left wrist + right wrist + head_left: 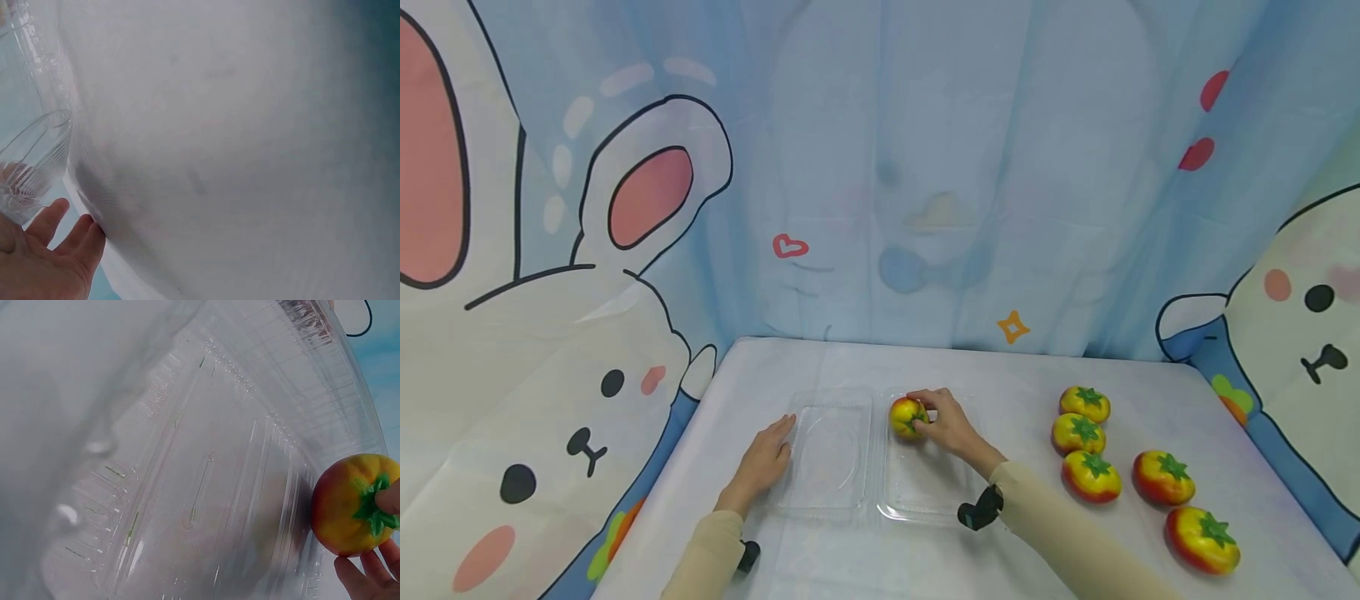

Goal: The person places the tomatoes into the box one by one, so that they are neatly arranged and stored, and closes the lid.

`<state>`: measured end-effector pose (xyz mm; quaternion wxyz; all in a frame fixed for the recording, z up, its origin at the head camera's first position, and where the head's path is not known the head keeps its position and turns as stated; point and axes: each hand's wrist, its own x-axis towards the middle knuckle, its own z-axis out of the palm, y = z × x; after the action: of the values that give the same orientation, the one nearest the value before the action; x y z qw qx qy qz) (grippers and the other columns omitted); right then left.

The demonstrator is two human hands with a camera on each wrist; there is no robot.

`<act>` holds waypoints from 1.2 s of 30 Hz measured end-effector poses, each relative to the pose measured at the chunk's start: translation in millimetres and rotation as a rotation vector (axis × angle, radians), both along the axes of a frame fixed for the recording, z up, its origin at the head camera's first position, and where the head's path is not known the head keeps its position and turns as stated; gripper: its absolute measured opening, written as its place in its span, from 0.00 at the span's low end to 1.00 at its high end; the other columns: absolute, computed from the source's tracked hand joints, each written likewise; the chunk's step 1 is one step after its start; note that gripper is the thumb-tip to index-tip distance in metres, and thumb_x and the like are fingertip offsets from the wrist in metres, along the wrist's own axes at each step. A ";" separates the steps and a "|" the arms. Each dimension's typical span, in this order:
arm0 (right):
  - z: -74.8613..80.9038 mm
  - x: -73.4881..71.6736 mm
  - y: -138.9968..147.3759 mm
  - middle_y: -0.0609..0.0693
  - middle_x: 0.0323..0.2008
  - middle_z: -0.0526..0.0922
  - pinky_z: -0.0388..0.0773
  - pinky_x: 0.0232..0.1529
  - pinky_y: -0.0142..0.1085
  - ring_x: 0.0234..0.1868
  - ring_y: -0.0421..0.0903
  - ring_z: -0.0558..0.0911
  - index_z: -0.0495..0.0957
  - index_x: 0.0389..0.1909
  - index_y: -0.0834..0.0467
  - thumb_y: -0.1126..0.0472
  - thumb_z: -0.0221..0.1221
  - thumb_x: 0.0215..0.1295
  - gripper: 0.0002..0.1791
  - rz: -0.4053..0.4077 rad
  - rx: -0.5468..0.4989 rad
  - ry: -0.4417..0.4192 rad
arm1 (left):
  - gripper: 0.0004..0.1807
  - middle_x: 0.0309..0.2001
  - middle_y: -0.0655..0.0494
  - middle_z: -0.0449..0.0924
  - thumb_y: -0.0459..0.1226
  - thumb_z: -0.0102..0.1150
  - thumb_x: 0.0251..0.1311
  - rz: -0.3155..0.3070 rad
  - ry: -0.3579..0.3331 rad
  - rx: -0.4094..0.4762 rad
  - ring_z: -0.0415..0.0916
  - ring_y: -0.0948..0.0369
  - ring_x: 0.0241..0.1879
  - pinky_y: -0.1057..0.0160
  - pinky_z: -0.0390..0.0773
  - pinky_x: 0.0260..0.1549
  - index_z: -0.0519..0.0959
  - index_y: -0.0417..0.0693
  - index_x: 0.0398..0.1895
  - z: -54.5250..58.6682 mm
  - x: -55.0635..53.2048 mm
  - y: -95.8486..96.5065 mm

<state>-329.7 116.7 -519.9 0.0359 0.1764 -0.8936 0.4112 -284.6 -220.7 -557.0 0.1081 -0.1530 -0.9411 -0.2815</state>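
Note:
My right hand [950,423] pinches a tomato-like yellow-red fruit [908,417] with a green star-shaped top. The fruit is over the far left part of the clear plastic container's right half [925,492]. In the right wrist view, the thumb presses on the green top [373,509] and the fingers support the fruit from below, close to the ribbed container wall [337,369]. My left hand [763,458] rests with extended fingers at the left edge of the container's other half, the flat clear lid [829,458]. Part of the clear plastic [37,156] shows beside that hand in the left wrist view.
Several similar fruits are on the right of the white-covered table [850,558]: a column of three, with the nearest fruit [1092,477] at its front, and two more, including a large one [1202,540]. A blue cartoon curtain [880,167] hangs behind.

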 end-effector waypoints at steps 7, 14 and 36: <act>3.0 0.0 -1.2 0.62 0.50 0.75 0.75 0.59 0.55 0.54 0.59 0.76 0.75 0.59 0.65 0.69 0.65 0.57 0.27 -0.038 0.043 -0.034 | 0.25 0.65 0.32 0.68 0.25 0.47 0.63 -0.008 -0.002 0.010 0.67 0.36 0.63 0.39 0.66 0.63 0.69 0.29 0.66 -1.7 -1.0 0.2; 6.2 0.4 -0.6 0.64 0.52 0.74 0.75 0.58 0.54 0.55 0.62 0.76 0.73 0.61 0.66 0.68 0.68 0.53 0.31 -0.042 0.052 -0.038 | 0.25 0.65 0.31 0.68 0.24 0.46 0.63 -0.014 -0.007 0.012 0.66 0.35 0.63 0.39 0.66 0.63 0.68 0.28 0.66 0.0 -2.1 1.2; 61.8 -12.5 91.1 0.73 0.59 0.72 0.77 0.55 0.58 0.55 0.69 0.76 0.71 0.60 0.73 0.62 0.58 0.69 0.24 -0.046 0.209 0.051 | 0.26 0.66 0.29 0.65 0.25 0.46 0.64 -0.009 -0.038 0.033 0.64 0.33 0.64 0.37 0.64 0.63 0.67 0.29 0.67 0.2 -3.2 0.6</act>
<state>-342.2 207.8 -458.1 0.0495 0.1691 -0.9342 0.3101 -287.8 -220.1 -556.8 0.0914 -0.1500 -0.9375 -0.3003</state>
